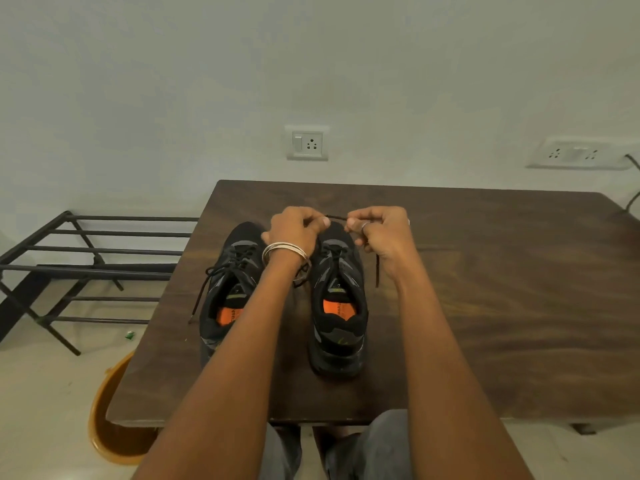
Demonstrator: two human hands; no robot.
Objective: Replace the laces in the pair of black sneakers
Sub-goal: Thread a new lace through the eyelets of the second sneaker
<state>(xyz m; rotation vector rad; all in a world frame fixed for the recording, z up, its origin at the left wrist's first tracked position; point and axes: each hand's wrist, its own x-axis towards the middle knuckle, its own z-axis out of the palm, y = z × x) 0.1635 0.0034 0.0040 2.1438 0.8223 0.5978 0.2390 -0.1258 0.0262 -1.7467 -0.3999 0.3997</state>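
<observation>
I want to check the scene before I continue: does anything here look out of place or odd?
Only small things. The left shoe has a loose lace trailing over the table edge. Both hands pinch a lace above the right shoe. A green scrap lies on the floor.

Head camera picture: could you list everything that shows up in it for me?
sneakers: two, black with orange insoles, side by side on the table.
lace: one, black, stretched between both hands above the shoes.
table: one, dark brown wood, centre.
rack: one, black metal, on the floor at left.
tub: one, orange-yellow, on the floor under the table's near left corner.
wall sockets: two, white, on the wall.
bangles: silver, on the left wrist.
left hand: pinches the lace.
right hand: pinches the lace, ring on one finger.
</observation>
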